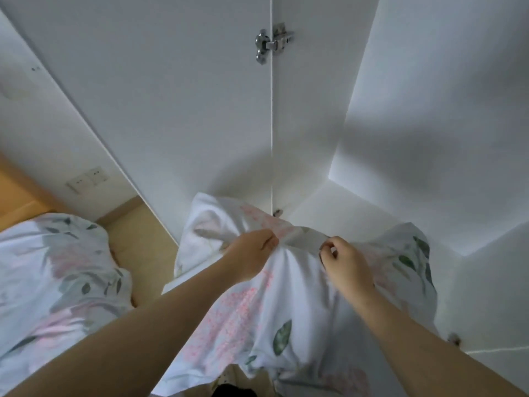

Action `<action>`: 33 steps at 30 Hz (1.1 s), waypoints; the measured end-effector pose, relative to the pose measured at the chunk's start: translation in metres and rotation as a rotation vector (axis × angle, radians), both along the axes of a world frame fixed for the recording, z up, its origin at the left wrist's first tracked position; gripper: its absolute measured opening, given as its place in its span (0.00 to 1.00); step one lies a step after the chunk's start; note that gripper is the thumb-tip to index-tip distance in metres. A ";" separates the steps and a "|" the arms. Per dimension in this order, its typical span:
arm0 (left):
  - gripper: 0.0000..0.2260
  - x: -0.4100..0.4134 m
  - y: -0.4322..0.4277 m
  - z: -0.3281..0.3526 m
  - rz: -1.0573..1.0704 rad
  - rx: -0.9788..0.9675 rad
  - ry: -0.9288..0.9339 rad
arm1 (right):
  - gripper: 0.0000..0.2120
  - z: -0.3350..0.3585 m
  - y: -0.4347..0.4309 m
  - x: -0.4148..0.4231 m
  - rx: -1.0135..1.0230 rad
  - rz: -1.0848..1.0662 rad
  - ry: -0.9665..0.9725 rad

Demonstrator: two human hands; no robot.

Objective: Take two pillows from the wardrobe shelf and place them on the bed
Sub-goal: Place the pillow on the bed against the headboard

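Observation:
A white pillow (286, 305) printed with pink flowers and green leaves hangs in front of me, half out of the open white wardrobe (415, 138). My left hand (252, 256) grips a bunch of its cover near the top edge. My right hand (346, 262) pinches the cover a little to the right, at the same height. Whether there is a second pillow behind this one I cannot tell. The bed (51, 282), under a matching floral cover, lies at the lower left.
The open wardrobe door (171, 96) stands between me and the bed, with a metal hinge (270, 43) on it. Wall switches (87, 179) sit low on the left wall. A strip of light wooden floor (143, 247) runs between the bed and the door.

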State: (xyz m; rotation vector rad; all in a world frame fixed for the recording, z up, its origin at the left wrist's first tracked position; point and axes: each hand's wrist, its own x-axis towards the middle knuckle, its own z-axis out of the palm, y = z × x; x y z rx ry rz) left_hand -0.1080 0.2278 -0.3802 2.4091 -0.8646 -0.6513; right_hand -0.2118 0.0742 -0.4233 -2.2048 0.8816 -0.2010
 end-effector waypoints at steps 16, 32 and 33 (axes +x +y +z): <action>0.14 0.011 0.195 -0.049 0.479 0.131 0.042 | 0.08 -0.036 0.160 0.086 0.033 0.546 0.245; 0.14 0.077 0.347 -0.069 0.617 0.158 0.109 | 0.10 -0.053 0.309 0.176 0.101 0.709 0.343; 0.14 0.081 0.356 -0.067 0.636 0.155 0.110 | 0.10 -0.050 0.319 0.181 0.114 0.718 0.343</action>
